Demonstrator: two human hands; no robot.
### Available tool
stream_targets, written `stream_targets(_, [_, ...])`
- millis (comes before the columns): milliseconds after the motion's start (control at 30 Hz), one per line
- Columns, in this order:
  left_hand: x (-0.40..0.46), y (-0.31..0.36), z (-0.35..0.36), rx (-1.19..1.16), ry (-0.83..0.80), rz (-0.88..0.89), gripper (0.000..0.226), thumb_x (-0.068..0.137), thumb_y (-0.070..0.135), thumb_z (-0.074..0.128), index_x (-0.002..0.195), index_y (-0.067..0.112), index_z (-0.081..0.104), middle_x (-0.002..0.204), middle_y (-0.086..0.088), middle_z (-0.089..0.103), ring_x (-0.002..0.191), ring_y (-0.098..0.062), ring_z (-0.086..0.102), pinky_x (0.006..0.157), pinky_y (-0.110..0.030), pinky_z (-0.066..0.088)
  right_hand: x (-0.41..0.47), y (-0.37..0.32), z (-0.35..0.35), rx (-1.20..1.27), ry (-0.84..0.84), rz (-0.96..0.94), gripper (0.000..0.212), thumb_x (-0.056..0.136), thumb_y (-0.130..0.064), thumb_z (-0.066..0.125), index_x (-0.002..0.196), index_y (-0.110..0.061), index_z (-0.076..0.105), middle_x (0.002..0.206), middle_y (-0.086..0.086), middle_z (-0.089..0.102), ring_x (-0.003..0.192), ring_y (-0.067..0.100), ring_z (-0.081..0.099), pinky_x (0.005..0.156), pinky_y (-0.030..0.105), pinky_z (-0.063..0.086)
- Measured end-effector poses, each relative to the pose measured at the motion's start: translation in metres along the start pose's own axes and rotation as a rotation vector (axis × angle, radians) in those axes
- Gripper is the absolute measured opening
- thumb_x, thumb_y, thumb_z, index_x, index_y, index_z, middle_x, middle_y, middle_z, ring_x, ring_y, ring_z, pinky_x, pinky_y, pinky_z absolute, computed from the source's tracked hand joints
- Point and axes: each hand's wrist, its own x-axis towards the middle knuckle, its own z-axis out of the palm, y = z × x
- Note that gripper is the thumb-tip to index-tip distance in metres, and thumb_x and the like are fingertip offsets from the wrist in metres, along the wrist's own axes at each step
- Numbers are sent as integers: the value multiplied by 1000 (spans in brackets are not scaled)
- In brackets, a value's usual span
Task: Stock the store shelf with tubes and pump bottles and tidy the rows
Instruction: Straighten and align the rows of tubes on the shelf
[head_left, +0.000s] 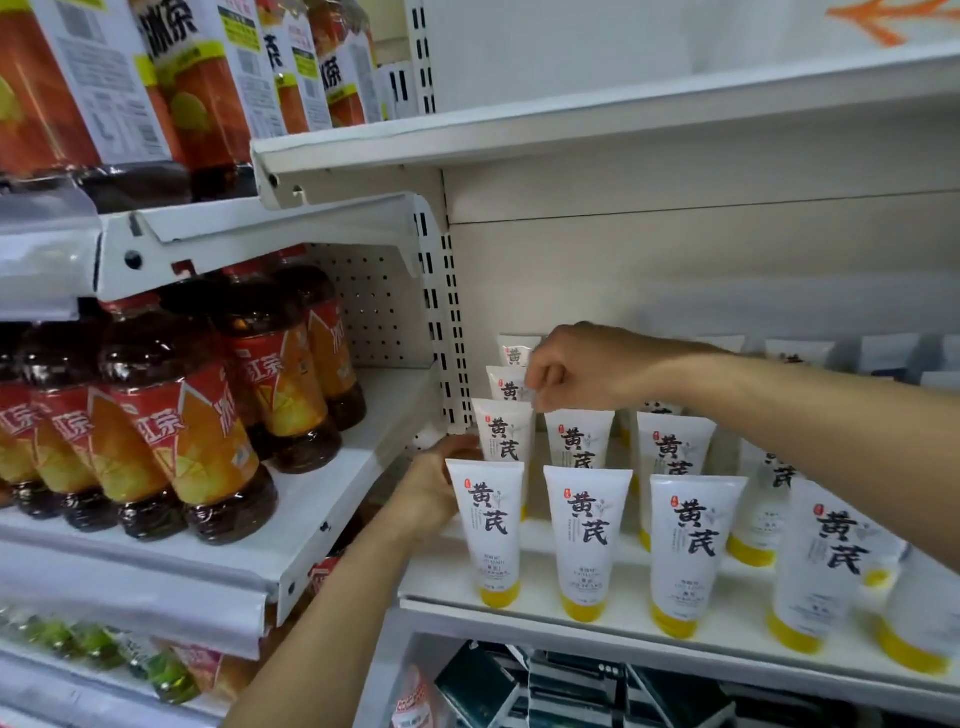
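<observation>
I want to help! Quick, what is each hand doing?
Left hand: open, fingers against the side of the front left tube.
Right hand: closed, pinching the top of a tube further back.

Left grip (436, 480) behind front tube (488, 530); right grip (571, 371) seemingly pinches a rear tube (506, 384).

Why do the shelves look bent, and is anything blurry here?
Head view: the wide-angle lens bows the upper shelf edge; the front tubes read sharply, while the tea bottles and the green items at lower left smear toward the edges; lighting is soft and even, shadows faint.
</observation>
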Motion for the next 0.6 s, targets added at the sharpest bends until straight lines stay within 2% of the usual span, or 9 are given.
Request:
stream_targets(33, [0, 3, 3, -86, -3, -39, 13, 91, -5, 57, 95, 4, 66, 74, -3, 74, 64, -7, 70, 58, -17, 55, 3, -3, 2, -10, -10, -2, 20, 91, -32, 64, 105, -20, 71, 86, -18, 60, 88, 8, 62, 80, 27, 49])
stream_targets(67, [1, 5, 6, -191, -30, -102, 19, 92, -8, 52, 83, 3, 64, 59, -2, 69, 50, -7, 65, 49, -17, 51, 6, -5, 3, -18, -14, -3, 20, 91, -31, 64, 105, -20, 71, 86, -17, 60, 89, 10, 62, 81, 27, 49])
stream_targets(100, [0, 7, 8, -307, -67, -161, 26, 94, -8, 48, 76, 2, 64, 52, -3, 66, 44, -9, 63, 44, -17, 50, 9, -6, 5, -22, -13, -6, 19, 91, -30, 64, 104, -19, 72, 86, -17, 61, 89, 10, 63, 82, 27, 50])
stream_targets(200, [5, 4, 11, -546, -113, -291, 32, 98, -1, 43, 75, 1, 66, 55, -11, 65, 44, -18, 63, 44, -23, 53, 14, -9, 9, -27, -8, -12, 19, 89, -26, 66, 103, -17, 74, 99, -9, 71, 92, 12, 66, 85, 29, 52])
stream_targets(300, [8, 1, 13, -614, -84, -341, 27, 97, 1, 44, 79, -1, 63, 54, -12, 63, 42, -20, 61, 46, -24, 52, 19, -7, 14, -39, -18, -10, 17, 89, -24, 66, 100, -17, 76, 100, -8, 73, 91, 12, 67, 86, 32, 54])
stream_targets(500, [6, 2, 15, -596, -115, -302, 23, 97, -1, 46, 83, 1, 64, 59, -11, 65, 49, -19, 62, 55, -27, 53, 10, -1, -8, 2, 12, -40, 15, 90, -30, 64, 99, -25, 74, 94, -17, 70, 89, 5, 66, 87, 33, 53])
stream_targets(600, [7, 6, 13, -556, -128, -208, 15, 93, -4, 52, 94, 3, 65, 73, -12, 71, 60, -20, 68, 58, -25, 56, -1, 8, -19, 10, -15, -55, 11, 89, -33, 66, 97, -30, 72, 88, -19, 70, 83, -2, 65, 76, 25, 49])
